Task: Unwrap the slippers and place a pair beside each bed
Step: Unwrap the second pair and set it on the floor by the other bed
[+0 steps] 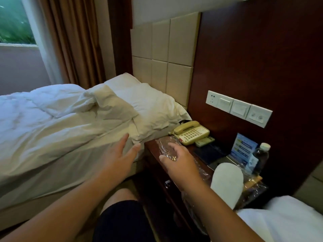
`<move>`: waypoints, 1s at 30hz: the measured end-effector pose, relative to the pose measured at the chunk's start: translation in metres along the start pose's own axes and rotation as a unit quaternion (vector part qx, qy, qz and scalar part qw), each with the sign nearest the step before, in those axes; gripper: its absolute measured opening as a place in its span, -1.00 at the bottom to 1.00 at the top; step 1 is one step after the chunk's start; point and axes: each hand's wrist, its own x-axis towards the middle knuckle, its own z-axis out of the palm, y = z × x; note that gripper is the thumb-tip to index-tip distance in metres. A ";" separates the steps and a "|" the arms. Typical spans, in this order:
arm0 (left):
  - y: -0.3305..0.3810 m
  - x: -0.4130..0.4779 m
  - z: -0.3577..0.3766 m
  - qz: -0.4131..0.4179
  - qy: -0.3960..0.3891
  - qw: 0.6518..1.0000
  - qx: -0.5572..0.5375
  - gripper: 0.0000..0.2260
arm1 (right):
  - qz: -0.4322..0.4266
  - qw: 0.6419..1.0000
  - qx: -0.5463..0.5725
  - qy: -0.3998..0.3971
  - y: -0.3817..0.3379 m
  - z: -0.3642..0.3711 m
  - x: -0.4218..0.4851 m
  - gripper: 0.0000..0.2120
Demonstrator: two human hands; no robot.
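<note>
Your left hand (120,154) hovers open, empty, by the white bed (52,130). Your right hand (178,161) spreads loosely over crinkled clear plastic wrap (164,144) on the dark wooden tabletop (152,145), contact unclear. Just right of it, a white fabric slipper (227,182) stands, bottom hidden.

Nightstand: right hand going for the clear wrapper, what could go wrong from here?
1. The clear wrapper lies against the phone; pulling it may drag the phone.
2. The white slipper sits at the nightstand edge on loose plastic; a tug could drop it.
3. The water bottle stands close behind and could tip.
</note>
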 end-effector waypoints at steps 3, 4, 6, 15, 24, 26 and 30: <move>0.001 -0.002 0.024 0.050 -0.038 0.998 0.019 -0.39 | 0.047 0.997 -0.043 0.041 0.035 -0.021 -0.005 -0.43; 0.000 -0.003 0.032 0.061 -0.050 0.996 0.036 -0.38 | 0.063 0.995 -0.058 0.053 0.045 -0.027 -0.006 -0.44; 0.001 -0.005 0.048 0.070 -0.075 0.993 0.058 -0.36 | 0.092 0.989 -0.093 0.070 0.066 -0.040 -0.008 -0.44; 0.011 -0.016 0.102 0.133 -0.161 0.969 0.135 -0.34 | 0.274 0.931 -0.216 0.108 0.146 -0.048 -0.027 -0.21; 0.001 -0.017 0.116 0.148 -0.184 0.960 0.153 -0.34 | 0.404 0.889 -0.185 0.109 0.181 -0.047 -0.035 0.37; -0.001 -0.017 0.115 0.147 -0.186 0.959 0.158 -0.35 | 0.450 0.873 -0.147 0.115 0.180 -0.051 -0.031 0.42; -0.002 -0.017 0.110 0.149 -0.182 0.960 0.153 -0.35 | 0.505 0.849 -0.094 0.120 0.182 -0.055 -0.029 0.38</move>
